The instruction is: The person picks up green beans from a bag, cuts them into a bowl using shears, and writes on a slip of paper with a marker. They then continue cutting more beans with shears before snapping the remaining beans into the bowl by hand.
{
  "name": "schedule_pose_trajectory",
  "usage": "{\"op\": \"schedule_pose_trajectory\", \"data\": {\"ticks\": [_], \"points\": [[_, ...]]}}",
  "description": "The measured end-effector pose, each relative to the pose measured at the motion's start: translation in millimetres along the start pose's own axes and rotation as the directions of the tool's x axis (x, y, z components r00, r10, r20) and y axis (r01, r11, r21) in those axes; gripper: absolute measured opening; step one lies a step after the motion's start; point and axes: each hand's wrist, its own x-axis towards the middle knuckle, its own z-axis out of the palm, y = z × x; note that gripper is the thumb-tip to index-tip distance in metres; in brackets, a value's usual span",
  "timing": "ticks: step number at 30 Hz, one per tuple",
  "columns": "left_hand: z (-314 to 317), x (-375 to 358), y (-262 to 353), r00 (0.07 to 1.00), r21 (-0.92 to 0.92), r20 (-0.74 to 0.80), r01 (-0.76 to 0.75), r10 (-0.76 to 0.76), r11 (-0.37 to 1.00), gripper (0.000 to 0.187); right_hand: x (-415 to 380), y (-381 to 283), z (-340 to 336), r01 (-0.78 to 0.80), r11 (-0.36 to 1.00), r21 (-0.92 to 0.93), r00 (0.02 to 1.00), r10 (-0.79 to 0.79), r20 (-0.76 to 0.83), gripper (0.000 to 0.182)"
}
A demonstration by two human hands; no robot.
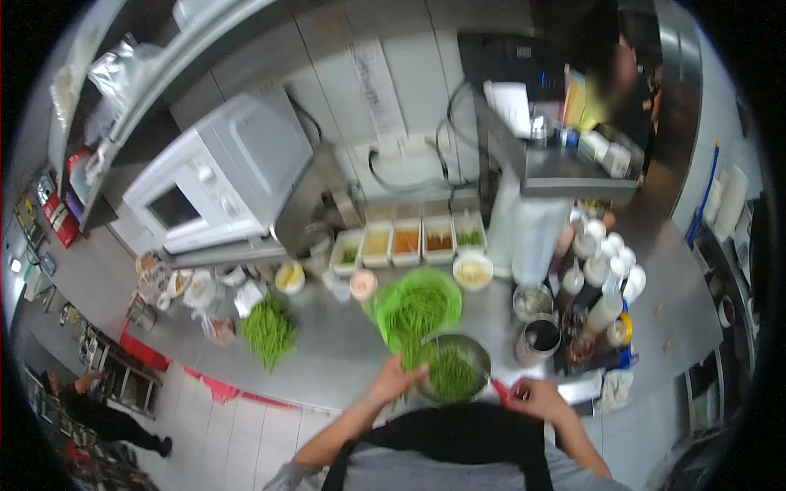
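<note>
Black apron (458, 438) faces the counter (327, 360); left fingers (416, 375) grasp green beans (413, 353) beside a metal bowl (477, 350), right fingers (524, 389) clasp a red handle (500, 392).

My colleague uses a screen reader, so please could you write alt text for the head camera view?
A person's left hand holds long green vegetables at the edge of a metal bowl of green pieces, and the right hand holds a red-handled tool. Beyond the bowl is a green container; a microwave sits upper left.
</note>
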Motion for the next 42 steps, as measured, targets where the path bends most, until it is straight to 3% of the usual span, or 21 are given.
{"op": "schedule_pose_trajectory", "data": {"ticks": [1,3,5,8,11,18,24,30,36,39,42], "points": [[0.0,-0.8,4.9,1.0,-0.016,-0.015,0.009,-0.009,1.0,0.022,-3.0,-8.6,-5.0,-0.028,0.998,0.055,1.0,0.027,0.013,0.035],[-0.7,0.5,11.2,0.999,-0.077,-0.038,0.033,-0.036,0.996,0.018,-7.0,-7.0,-3.2,0.011,0.899,0.437,0.997,-0.042,0.061,0.026],[2.9,-2.7,16.3,0.997,-0.208,-0.042,0.059,-0.069,0.976,0.017,-13.1,-27.2,-10.3,-0.047,0.858,0.512,0.989,-0.03,0.142,0.02],[6.4,-4.4,12.0,0.996,-0.314,-0.024,0.075,-0.087,0.946,0.016,-14.6,-23.4,-1.0,0.011,0.844,0.537,0.988,-0.091,0.123,0.019],[10.1,-6.5,9.6,0.994,-0.327,-0.016,0.095,-0.106,0.94,0.013,-14.2,-20.2,5.6,0.07,0.905,0.419,0.985,-0.13,0.115,0.022],[19.1,-11.9,12.5,0.991,-0.287,0.035,0.136,-0.132,0.948,0.014,-6.3,-32.2,10.5,-0.025,0.956,0.293,0.976,-0.04,0.213,0.027],[23.4,-9.0,9.1,0.981,-0.217,0.07,0.193,-0.182,0.957,0.014,5.2,-11.9,20.6,-0.023,0.898,0.44,0.966,-0.093,0.239,0.025],[19.7,-0.9,11.3,0.945,-0.114,0.159,0.306,-0.287,0.945,0.016,11.9,-13.5,12.0,-0.197,0.866,0.46,0.92,0.0,0.393,0.018],[19.1,3.6,3.9,0.926,-0.072,0.167,0.353,-0.338,0.933,0.016,12.0,5.3,17.5,-0.19,0.895,0.404,0.937,0.042,0.347,0.01],[17.4,4.6,3.3,0.938,-0.09,0.155,0.326,-0.31,0.941,0.017,3.5,10.3,18.4,-0.018,0.957,0.288,0.989,-0.025,0.146,0.014],[16.4,4.8,3.9,0.942,-0.151,0.155,0.319,-0.296,0.936,0.017,-12.3,-19.6,7.3,-0.09,0.924,0.372,0.995,0.066,0.078,0.016]]}}
